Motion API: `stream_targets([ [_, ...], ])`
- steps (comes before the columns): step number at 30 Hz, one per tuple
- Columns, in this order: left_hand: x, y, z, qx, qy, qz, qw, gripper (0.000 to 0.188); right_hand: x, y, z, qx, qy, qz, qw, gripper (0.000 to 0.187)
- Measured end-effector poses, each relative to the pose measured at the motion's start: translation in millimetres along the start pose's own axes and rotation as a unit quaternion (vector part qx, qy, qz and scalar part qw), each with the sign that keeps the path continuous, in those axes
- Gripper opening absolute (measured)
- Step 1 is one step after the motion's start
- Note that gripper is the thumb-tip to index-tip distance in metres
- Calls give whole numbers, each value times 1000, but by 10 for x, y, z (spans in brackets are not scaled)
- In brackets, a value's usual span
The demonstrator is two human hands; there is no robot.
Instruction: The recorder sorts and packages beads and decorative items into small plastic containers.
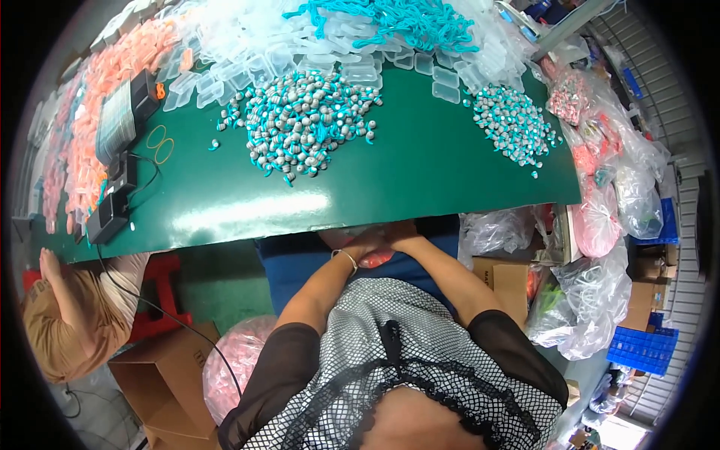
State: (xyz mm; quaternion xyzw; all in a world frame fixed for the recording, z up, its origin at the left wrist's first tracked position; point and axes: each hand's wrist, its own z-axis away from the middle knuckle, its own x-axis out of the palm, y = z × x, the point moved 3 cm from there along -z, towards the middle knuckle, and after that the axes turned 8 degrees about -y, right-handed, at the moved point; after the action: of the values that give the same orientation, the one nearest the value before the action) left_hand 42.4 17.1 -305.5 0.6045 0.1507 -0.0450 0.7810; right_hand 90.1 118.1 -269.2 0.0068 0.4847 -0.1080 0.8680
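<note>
Both hands are low in front of my lap, at the table's near edge. My left hand (364, 245), with a light bracelet at the wrist, rests against a reddish thing (376, 259) that looks like a clear plastic bag with red contents. My right hand (403, 233) is close beside it, nearly touching the left. The table edge and the hands' own backs hide the fingers, so their grip does not show. On the green table (420, 169) lie a large heap of grey-and-teal small round pieces (296, 124) and a smaller heap of similar pieces (514, 124).
Clear plastic boxes (255, 67) and teal cords (412, 22) fill the far side. Peach-coloured pieces (124, 64) and black devices (112, 214) lie left. Another person (75, 322) sits at the left. Cardboard boxes (161, 382) and stuffed plastic bags (600, 217) flank me.
</note>
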Motion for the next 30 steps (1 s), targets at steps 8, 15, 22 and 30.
stream_targets([
  [8,-207,382,219,-128,-79,48,988,42,-1800,-282,1506,-279,-107,-227,927,35],
  [15,-887,2331,994,151,-92,41,983,28,-3527,523,1143,-131,391,-29,911,32],
  [22,-1957,2970,1046,112,355,-280,885,19,-3741,943,73,77,270,133,951,54],
  [30,-2037,2756,631,40,383,-468,796,10,-3821,863,200,83,200,121,969,89],
])
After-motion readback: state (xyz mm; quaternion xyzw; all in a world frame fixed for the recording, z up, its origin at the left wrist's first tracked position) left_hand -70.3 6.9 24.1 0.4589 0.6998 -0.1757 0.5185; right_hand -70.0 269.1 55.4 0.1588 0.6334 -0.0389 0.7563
